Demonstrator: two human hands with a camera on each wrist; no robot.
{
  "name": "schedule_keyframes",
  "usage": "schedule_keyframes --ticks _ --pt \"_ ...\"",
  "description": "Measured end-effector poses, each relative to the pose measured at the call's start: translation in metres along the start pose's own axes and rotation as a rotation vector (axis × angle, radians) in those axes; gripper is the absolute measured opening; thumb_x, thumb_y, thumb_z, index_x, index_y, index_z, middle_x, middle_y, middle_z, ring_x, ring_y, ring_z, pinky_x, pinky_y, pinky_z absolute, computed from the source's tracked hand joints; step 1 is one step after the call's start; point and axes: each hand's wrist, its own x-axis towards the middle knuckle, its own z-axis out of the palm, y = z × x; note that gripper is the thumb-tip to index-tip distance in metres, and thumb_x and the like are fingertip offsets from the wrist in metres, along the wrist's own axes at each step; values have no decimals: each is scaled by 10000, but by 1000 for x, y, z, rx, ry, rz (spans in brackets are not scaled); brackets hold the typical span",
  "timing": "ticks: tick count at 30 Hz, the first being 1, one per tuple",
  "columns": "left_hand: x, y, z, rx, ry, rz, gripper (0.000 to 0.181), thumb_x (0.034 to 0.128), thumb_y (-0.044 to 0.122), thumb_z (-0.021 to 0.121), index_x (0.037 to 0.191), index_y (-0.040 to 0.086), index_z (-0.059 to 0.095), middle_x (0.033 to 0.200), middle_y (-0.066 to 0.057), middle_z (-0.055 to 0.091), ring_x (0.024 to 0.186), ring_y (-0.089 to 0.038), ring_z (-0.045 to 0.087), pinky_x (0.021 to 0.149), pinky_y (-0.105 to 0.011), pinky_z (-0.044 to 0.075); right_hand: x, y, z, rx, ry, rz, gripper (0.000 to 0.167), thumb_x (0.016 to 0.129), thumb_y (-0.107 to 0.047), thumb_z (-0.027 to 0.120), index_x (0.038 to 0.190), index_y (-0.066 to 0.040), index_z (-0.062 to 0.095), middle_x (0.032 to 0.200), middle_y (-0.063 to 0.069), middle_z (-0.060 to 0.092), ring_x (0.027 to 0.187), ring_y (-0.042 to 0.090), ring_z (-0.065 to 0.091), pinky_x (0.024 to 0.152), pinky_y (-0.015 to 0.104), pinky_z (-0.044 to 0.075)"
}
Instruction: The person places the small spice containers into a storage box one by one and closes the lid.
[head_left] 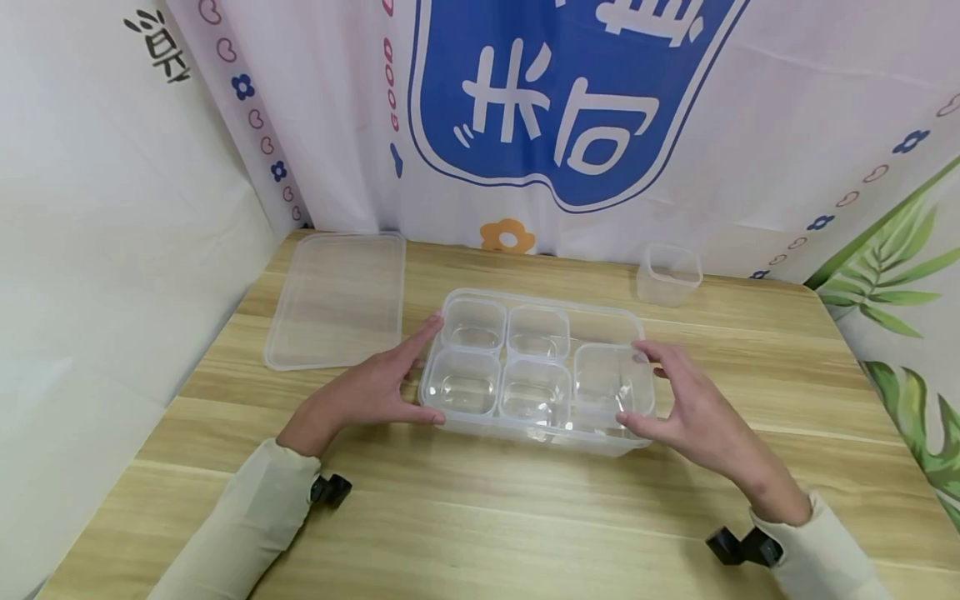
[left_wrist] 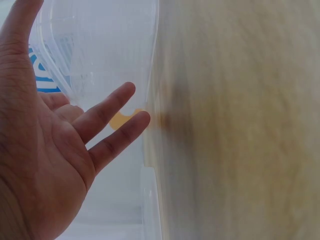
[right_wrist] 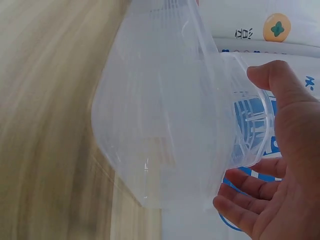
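Observation:
A clear rectangular plastic box stands on the table, with several small square cups upright in its left and middle part. My left hand spans the box's left end, thumb at the front corner and a finger at the back one. In the left wrist view two fingers stretch out straight beside the box. At the right end, my right hand grips another small clear cup between thumb and fingers. The right wrist view shows this cup standing up above the box rim, its lower part behind the box wall.
A flat translucent lid lies at the back left of the wooden table. One more small clear cup stands at the back right, near the printed curtain hanging behind the table.

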Motion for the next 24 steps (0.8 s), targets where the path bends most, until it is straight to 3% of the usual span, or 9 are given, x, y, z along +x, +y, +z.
schedule_keyframes --ticks 7,15,22,24 --pt "1 -1 1 0 2 1 1314 746 698 812 1672 276 -19 1715 27 7 1374 -328 480 1103 -551 382 -5 2 6 -12 22 -26 906 786 -252 920 1489 11 412 1392 211 488 1195 438 543 956 630 476" --pt "1 0 0 -7 1 2 1311 745 707 806 1672 275 -14 1713 34 14 1357 -306 503 1097 -541 394 -10 3 15 -13 22 1 913 778 -285 924 1505 -41 428 1446 195 427 1258 445 501 996 662 436" --pt "1 -1 0 8 2 2 1308 750 701 807 1672 271 -16 1714 28 14 1383 -323 468 1099 -542 391 -12 3 17 -18 27 -5 917 785 -288 920 1514 -35 425 1480 223 379 1255 464 508 993 678 424" --pt "1 -1 1 4 0 -1 1306 753 695 809 1672 275 -19 1715 27 15 1362 -314 495 1091 -543 400 -13 3 17 -24 27 -1 929 782 -281 922 1519 -28 417 1495 239 365 1168 427 568 991 671 429"
